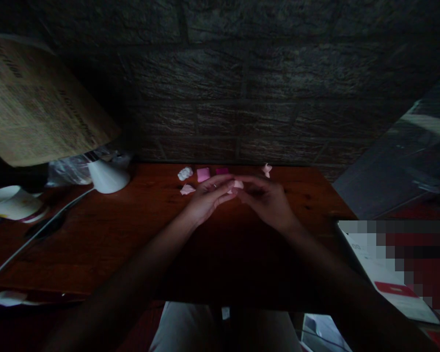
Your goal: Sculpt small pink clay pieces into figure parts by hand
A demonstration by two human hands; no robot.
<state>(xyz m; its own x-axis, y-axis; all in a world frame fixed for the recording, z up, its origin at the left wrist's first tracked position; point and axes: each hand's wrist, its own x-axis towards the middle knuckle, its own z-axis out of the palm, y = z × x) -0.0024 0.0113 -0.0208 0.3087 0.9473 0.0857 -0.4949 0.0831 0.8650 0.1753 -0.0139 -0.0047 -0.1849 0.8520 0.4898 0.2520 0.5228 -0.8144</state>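
My left hand (209,196) and my right hand (266,198) meet above the wooden table, fingers closed around a small pale pink lump (236,185) that looks like modelling clay. Both thumbs press near it, and the fingers cover part of it. Just beyond the hands lie a pink square block (203,175) and a dark magenta block (222,171), the second partly hidden. A white crumpled lump (185,173) and a flat pale pink piece (187,189) rest left of my left hand. Near the wall stands a small pale pink shaped piece (267,169).
On the left of the wooden table (106,244) stands a lamp with a printed shade (47,102) and white base (108,177). Its white cord (40,234) runs to the front edge. A paper cup (11,203) lies near it. A brick wall (220,98) closes the back.
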